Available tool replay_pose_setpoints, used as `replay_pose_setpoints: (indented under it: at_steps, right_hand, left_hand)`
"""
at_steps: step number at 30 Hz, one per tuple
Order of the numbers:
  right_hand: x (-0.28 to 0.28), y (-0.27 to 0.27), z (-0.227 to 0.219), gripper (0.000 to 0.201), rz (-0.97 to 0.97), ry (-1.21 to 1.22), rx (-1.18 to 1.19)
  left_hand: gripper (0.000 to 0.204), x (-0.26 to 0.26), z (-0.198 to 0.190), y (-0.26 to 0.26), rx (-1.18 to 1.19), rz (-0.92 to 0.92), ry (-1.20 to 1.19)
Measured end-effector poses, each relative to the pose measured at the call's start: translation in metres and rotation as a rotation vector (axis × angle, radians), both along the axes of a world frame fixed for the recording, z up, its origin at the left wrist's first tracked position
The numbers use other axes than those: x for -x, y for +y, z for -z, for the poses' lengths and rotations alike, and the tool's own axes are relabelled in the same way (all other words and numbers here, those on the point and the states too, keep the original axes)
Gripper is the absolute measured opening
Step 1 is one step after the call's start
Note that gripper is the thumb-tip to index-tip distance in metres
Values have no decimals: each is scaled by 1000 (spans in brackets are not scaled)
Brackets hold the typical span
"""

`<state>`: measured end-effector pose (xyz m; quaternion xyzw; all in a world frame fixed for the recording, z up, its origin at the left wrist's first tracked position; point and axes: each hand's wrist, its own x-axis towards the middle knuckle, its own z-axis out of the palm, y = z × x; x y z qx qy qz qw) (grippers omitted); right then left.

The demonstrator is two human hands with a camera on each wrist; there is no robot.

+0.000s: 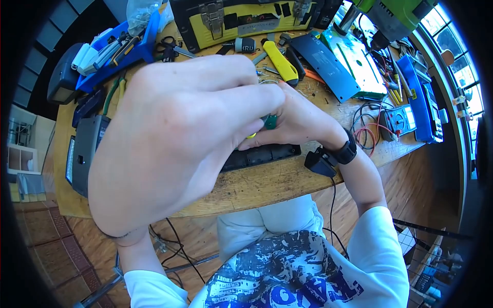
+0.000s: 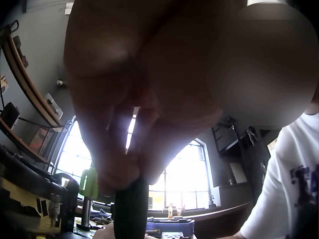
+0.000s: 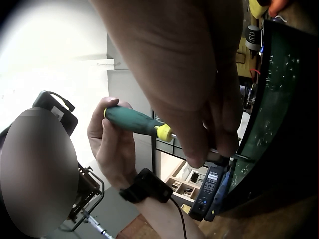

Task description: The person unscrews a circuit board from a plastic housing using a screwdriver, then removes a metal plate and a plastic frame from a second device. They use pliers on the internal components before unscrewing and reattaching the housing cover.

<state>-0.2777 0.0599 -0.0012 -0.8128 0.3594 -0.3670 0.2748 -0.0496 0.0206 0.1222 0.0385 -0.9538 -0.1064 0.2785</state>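
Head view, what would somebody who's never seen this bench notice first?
Probably the left hand, looming large left of centre and hiding part of the bench. Then likely the bulky green power drill at top right, and the black-and-yellow toolbox at the top. The right wrist view adds the green-and-yellow screwdriver, its handle in the left hand.

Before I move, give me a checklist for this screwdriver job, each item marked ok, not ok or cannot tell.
1. Left hand on the handle: ok, fingers grip its end.
2. Right hand at the shaft: ok, its fingers close in just past the yellow collar.
3. Tip seated: cannot tell, fingers hide where it meets the work.
4. Loose bits gathered: not ok, small pieces lie scattered beside the yellow tool.
5. Multimeter away from the hands: ok, it sits off to the right.
6. Head camera's view of the handle: not ok, the left hand blocks most of it.
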Motion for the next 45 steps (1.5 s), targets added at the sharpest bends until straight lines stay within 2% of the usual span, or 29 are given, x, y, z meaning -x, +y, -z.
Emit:
replay_pose_setpoints:
  at_steps: [4,7,10,15,22,24,25,27,31,34,36,40,42,43,45]
  right_hand:
    - [1,1,4,34,56,12,10]
    - [0,1,-1,36,113,116,118]
    - [-3,6,-10,36,79,63,-104]
    - [0,5,-14,28,34,75,-71]
    - [5,2,-15,20,-72,48,-156]
    - [4,2,-16,18,-83,42,-200]
    - [4,1,-14,18,-85,43,-201]
    - [4,0,-5,18,-62,54,-2]
    - [4,1,-3,18,-60,-6,-57]
    - [4,1,-10,18,-80,35,40]
    - [6,3,-16,17,-99,117,23]
    - [5,4,-11,18,-69,76,-22]
    - [5,5,-14,18,-75,84,-18]
    - [5,5,-15,19,-85,97,-7]
    - [5,6,-16,18,-86,94,-13]
  left_hand:
    - [32,7,8,-2,8,-21,60]
    - [29,7,7,2,-95,-115,96]
    - [25,3,7,1,-60,-206,22]
    - [21,1,3,1,69,-251,-24]
    - [20,-8,-1,-5,91,-221,-113]
    - [22,-6,3,-2,-97,-134,-4]
    - [22,-5,3,-2,-98,-136,-3]
    - [29,-2,1,-3,29,-7,10]
    - [33,-2,1,0,29,-1,13]
    - [34,-4,-6,4,-82,-30,-30]
    - [32,-3,-7,10,-192,-133,5]
    - [31,2,2,16,-180,-243,19]
    - [28,11,-4,32,-344,-311,104]
    - [28,8,-4,28,-345,-309,100]
    - [27,-3,-2,14,-79,-136,-30]
